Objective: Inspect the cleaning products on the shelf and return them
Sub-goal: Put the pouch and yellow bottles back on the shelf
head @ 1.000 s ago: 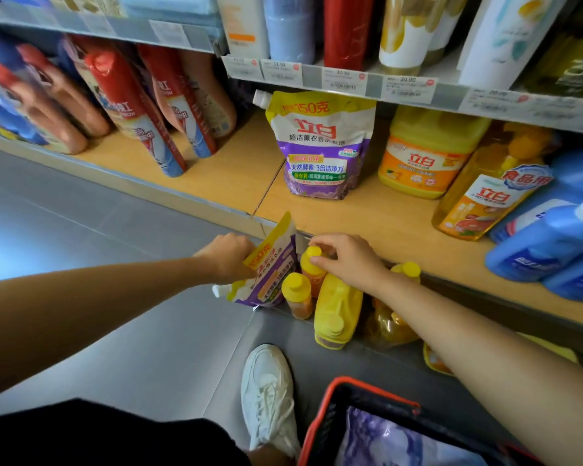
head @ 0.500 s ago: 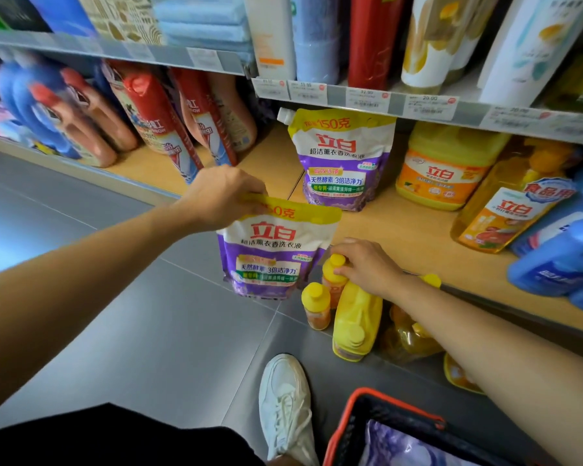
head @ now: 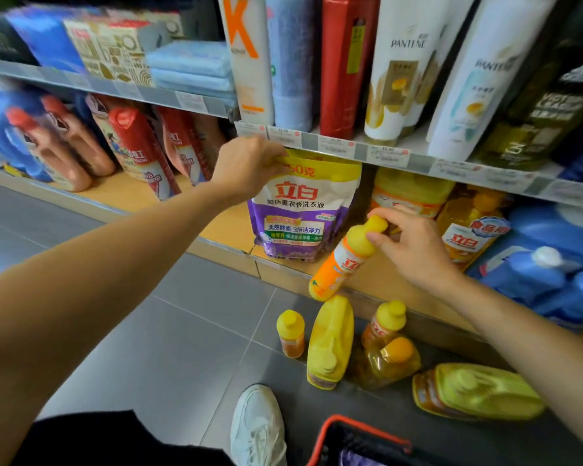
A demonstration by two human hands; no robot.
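Bottles (head: 330, 341) on floor (head: 182, 331) beneath shelf (head: 132, 196)

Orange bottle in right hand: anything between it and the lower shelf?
Nothing visible. The right hand holds the bottle tilted over the shelf edge; bare wood shows right of the pouch, before the jug.

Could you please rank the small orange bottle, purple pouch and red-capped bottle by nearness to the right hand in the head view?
1. Small orange bottle: held in the right hand.
2. Purple pouch: just left, at shelf edge.
3. Red-capped bottle: far left.
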